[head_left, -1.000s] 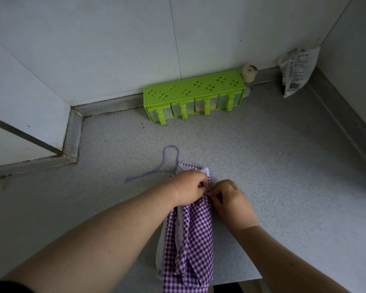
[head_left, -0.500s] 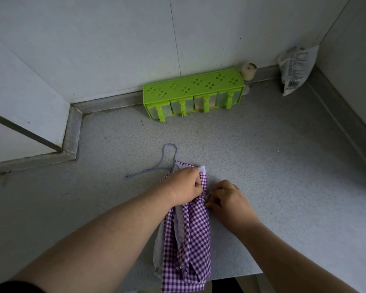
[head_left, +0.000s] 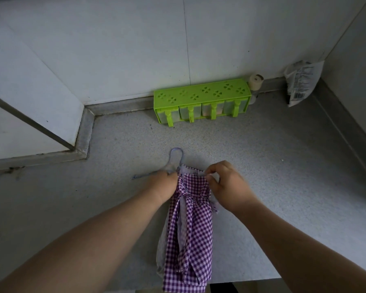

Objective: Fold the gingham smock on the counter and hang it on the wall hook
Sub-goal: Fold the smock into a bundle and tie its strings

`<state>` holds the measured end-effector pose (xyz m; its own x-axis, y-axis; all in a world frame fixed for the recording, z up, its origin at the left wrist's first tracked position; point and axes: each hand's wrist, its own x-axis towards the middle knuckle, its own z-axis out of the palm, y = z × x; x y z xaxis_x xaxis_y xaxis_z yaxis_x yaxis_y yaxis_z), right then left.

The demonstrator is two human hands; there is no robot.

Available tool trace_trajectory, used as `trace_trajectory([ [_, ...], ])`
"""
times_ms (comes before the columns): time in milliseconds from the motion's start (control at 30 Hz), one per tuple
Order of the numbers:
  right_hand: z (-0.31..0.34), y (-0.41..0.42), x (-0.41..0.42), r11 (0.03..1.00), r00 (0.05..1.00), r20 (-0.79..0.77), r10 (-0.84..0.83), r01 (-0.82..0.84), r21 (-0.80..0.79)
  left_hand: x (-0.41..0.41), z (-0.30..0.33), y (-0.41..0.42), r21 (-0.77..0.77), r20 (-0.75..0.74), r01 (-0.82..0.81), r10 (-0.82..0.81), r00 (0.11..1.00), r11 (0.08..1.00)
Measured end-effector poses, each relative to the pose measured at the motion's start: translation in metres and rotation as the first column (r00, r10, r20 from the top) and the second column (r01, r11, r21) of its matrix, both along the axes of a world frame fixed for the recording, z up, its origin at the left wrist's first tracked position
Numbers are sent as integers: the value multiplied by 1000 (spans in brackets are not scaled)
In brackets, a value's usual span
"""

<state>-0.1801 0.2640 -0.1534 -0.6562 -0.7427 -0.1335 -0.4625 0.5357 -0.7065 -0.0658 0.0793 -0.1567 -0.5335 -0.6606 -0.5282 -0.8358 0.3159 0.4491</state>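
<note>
Head view: smock [head_left: 188, 233], folded narrow, long axis running from counter [head_left: 283, 166] front edge toward wall; left hand [head_left: 165, 182] and right hand [head_left: 228, 187] pinch its far end.

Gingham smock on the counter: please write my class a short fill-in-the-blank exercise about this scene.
1. The gingham smock is checked white and ____.
2. The green rack stands against the ____.
3. The left hand and right hand both grip the smock's ____ end.
4. The smock's near end hangs over the counter's ____.

Missing words: purple; wall; far; edge
</note>
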Motion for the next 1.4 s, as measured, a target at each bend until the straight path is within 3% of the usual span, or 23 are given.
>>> trace_trajectory([
  [67, 6, -18, 3, 997, 996, -43, 73, -73, 11, 1, 2, -1, 68, 73, -79, 74, 995, 995],
  [167, 7, -45, 9, 973, 987, 18, 158, -159, 166, -1, -9, 0, 228, -12, -230, 239, 971, 946],
  [267, 4, -59, 15, 929, 971, 77, 226, -239, 283, -1, -12, 10, 484, -38, -384, 457, 888, 786],
  [433, -1, -59, 14, 964, 974, 192, 120, -160, 211, 0, -3, 9, 663, -49, -422, 598, 800, 619],
  [533, 2, -56, 13, 985, 951, 300, 72, -114, 127, 3, 1, 6, 752, -45, -363, 592, 805, 551],
  [833, 25, -44, 30, 991, 786, 614, -70, 123, -44, 9, 19, 6, 648, -181, -150, 342, 922, 747],
  [1067, 55, -42, 43, 970, 674, 731, -108, 233, -72, 25, 43, 4, 636, -258, -145, 385, 886, 758],
  [1267, 86, -36, 61, 918, 628, 765, -141, 371, -136, 56, 69, 5, 529, -383, -155, 398, 834, 835],
  [1400, 106, -32, 75, 900, 625, 766, -152, 408, -155, 77, 93, -1, 576, -392, -168, 451, 802, 800],
])
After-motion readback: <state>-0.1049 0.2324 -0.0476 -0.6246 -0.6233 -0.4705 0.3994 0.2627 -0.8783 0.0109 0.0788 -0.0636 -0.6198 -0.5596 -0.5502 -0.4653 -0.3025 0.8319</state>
